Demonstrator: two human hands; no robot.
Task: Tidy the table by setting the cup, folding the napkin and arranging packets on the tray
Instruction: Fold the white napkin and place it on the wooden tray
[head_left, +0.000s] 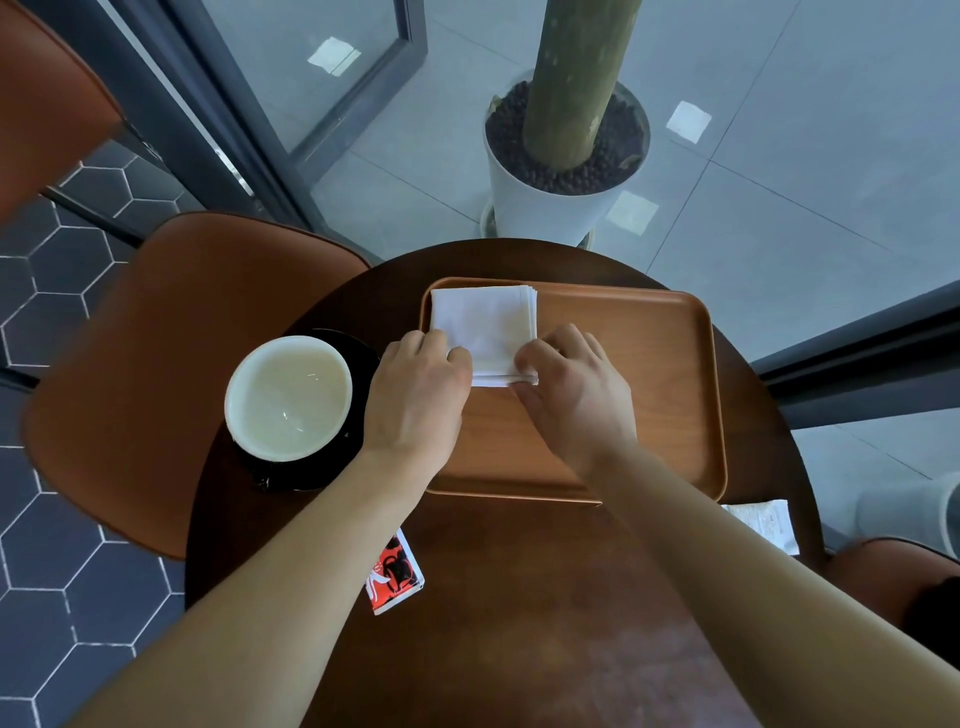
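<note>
A white napkin, folded into a layered square, lies in the far left corner of the brown tray. My left hand pinches its near left edge. My right hand pinches its near right corner. A cream cup stands on a black saucer on the round dark table, left of the tray. A red and white packet lies on the table near my left forearm. A white packet lies at the table's right edge.
A brown chair is pushed against the table's left side. Beyond the table stands a white planter with a thick trunk, behind a glass wall. Another brown seat shows at the lower right.
</note>
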